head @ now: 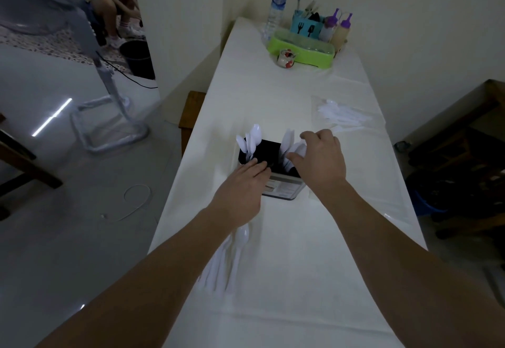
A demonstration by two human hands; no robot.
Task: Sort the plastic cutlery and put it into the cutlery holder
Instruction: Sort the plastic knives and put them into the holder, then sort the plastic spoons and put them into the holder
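1. The right hand [318, 156] is curled over the right-hand side of the cutlery holder [276, 172], fingers bent down around the white pieces standing there [289, 142]; it looks to be pinching or settling one of them, though the grip itself is hidden under the knuckles, so I cannot tell whether anything is actually clasped.

2. The left hand [241, 186] lies flat and loosely spread against the holder's near-left rim, fingertips touching the dark opening, holding nothing that can be seen (it reads as a steadying hand).

3. To do this step well, keep that left hand pressing the holder down while the right lowers its piece handle-first, so the box does not tip or slide on the white tablecloth [287, 279].

4. Spoons [251, 139] already stand bowl-up in the left compartment; the right compartment holds a separate bunch, whose type is too blurred to name. Match each new piece to its own side.

5. More remains: a loose pile of spoons [232, 260] lies just under the left forearm, and a clear bag of white cutlery [341, 115] sits farther off to the right. My guess is the job is around halfway.

6. Mind the forearm (it could sweep the near pile off the table edge).
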